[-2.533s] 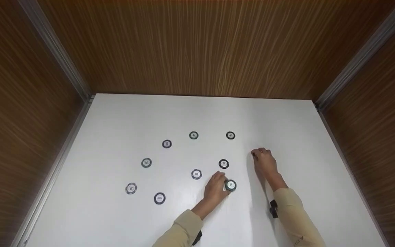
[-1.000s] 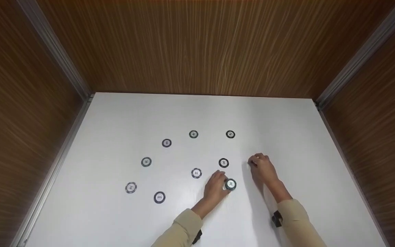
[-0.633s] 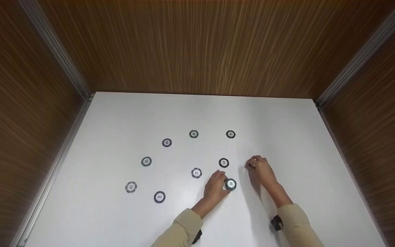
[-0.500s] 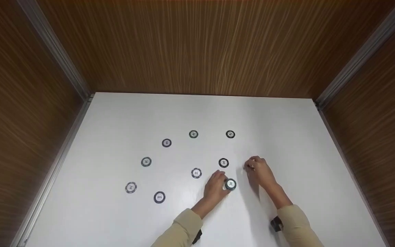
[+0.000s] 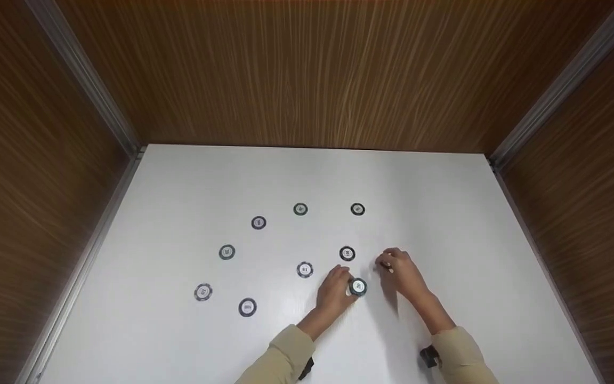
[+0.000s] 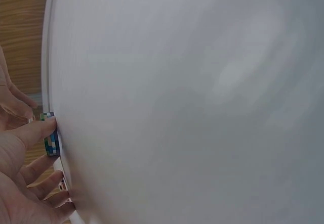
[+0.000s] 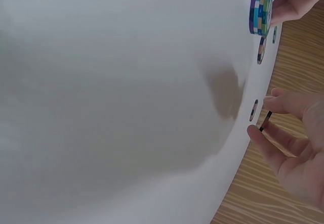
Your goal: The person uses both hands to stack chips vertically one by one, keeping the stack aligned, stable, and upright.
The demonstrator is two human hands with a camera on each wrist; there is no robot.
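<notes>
My left hand (image 5: 333,290) grips a short stack of poker chips (image 5: 358,287) at the table's middle front, thumb on the near side and fingers behind. In the left wrist view the stack (image 6: 51,138) shows banded blue, green and white edges between thumb and fingers. To the right of it, my right hand (image 5: 403,274) pinches a single poker chip (image 7: 266,121), dark-edged and tilted, between thumb and fingertips above the table. That chip is mostly hidden by the fingers in the head view. A black-rimmed chip (image 5: 347,253) lies just beyond the stack.
Several more chips lie flat and apart on the white table (image 5: 445,202): a grey-edged chip (image 5: 305,270), a green-rimmed chip (image 5: 300,209), a dark chip (image 5: 357,209), a dark-rimmed chip (image 5: 248,307) and others at left. Wood-grain panels (image 5: 307,74) wall the back and both sides.
My right hand has come nearer and leftward, closer to the stack, with the chip in its fingers. My left hand stays in place around the stack; the loose chips lie as before.
</notes>
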